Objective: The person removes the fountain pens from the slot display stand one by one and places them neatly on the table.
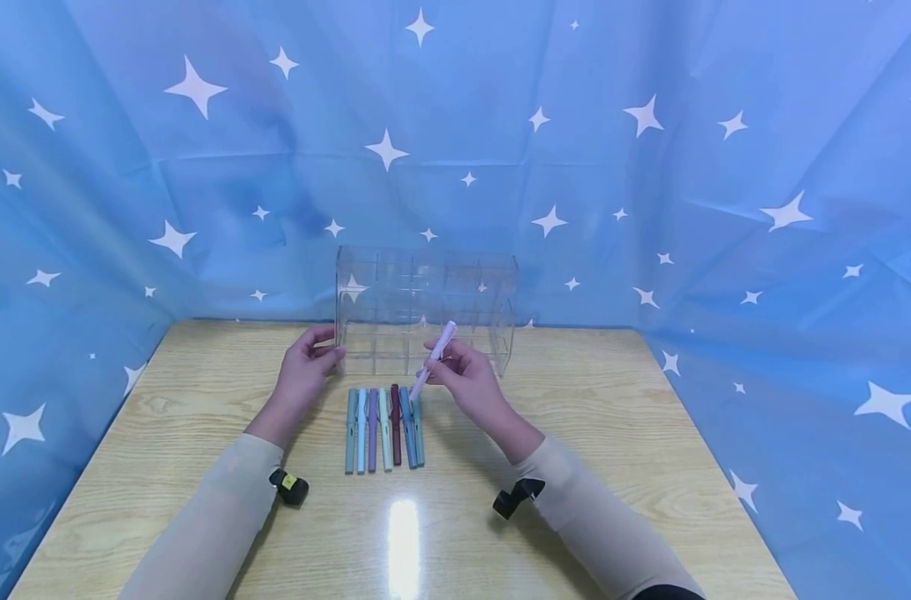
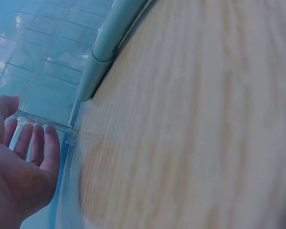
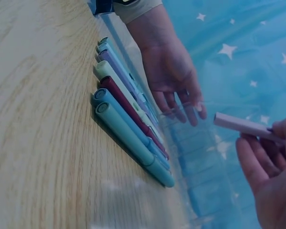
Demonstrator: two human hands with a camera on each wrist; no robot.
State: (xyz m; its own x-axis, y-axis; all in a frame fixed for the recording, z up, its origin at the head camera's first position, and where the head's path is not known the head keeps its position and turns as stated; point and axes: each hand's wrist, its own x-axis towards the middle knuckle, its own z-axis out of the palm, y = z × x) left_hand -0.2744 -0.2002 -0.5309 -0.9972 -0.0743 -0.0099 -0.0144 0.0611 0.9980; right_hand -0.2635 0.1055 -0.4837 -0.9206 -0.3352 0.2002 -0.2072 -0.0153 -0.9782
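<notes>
My right hand pinches a pale lilac pen between thumb and fingers, tilted in front of a clear plastic organizer. In the right wrist view, one end of that pen sticks out past the fingers. My left hand holds the organizer's left side, thumb in front; part of its fingers is hidden in the head view. Several capped pens lie side by side before the organizer, among them a purple pen, a pale green pen and a dark red pen.
The organizer stands at the rear of a wooden table and has several see-through compartments. A blue curtain with white stars hangs behind and beside the table. A bright light reflection shows on the tabletop near the front.
</notes>
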